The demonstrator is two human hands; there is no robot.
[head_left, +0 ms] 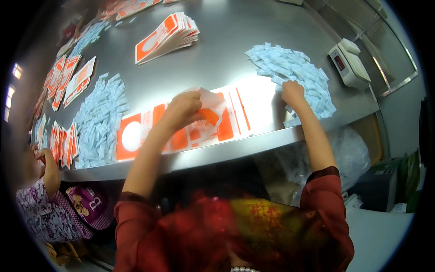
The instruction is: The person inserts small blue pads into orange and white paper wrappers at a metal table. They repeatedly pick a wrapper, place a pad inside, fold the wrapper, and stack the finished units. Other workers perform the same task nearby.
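Observation:
My left hand (183, 109) is closed in a pinch on the translucent film of an orange-and-white plastic bag (213, 119). The film is lifted and partly folded over. Beneath it, flat orange-and-white bags (131, 136) lie overlapped in a row along the near table edge. At the left edge of a heap of small light-blue sachets (294, 68), my right hand (293, 94) has its fingers curled together and touching the sachets. Anything between those fingertips is hidden.
A second sachet heap (102, 120) lies left of the bags. Farther back stands a fanned stack of bags (167, 36). A white scale (349, 63) sits at the table's right edge. At far left, another person's arm (50, 170) reaches toward more bags (64, 144).

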